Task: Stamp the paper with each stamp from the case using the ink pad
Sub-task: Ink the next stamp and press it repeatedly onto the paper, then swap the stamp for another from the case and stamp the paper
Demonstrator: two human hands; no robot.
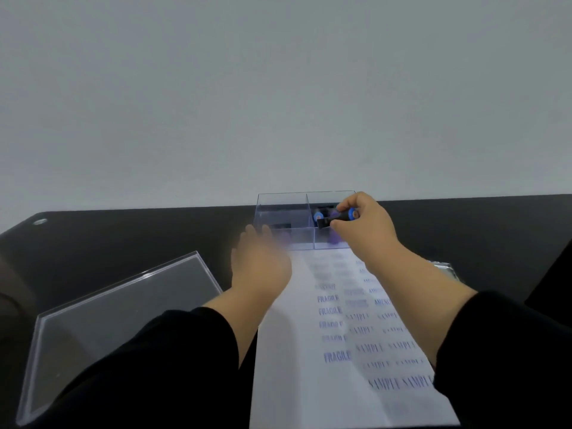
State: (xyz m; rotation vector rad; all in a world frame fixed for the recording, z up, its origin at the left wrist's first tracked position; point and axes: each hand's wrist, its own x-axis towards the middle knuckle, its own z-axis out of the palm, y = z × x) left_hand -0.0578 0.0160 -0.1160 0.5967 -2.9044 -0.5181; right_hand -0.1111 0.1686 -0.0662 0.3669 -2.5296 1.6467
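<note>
Plain pale grey wall (278,88) behind a dark, glossy black table (123,236), evenly and softly lit.

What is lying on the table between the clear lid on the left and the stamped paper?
In the head view, only the left forearm lies between lid and paper, over bare dark table.

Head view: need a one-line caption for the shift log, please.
Right hand holds a black stamp over the clear case; blurred left hand reaches beside the stamped paper.
</note>
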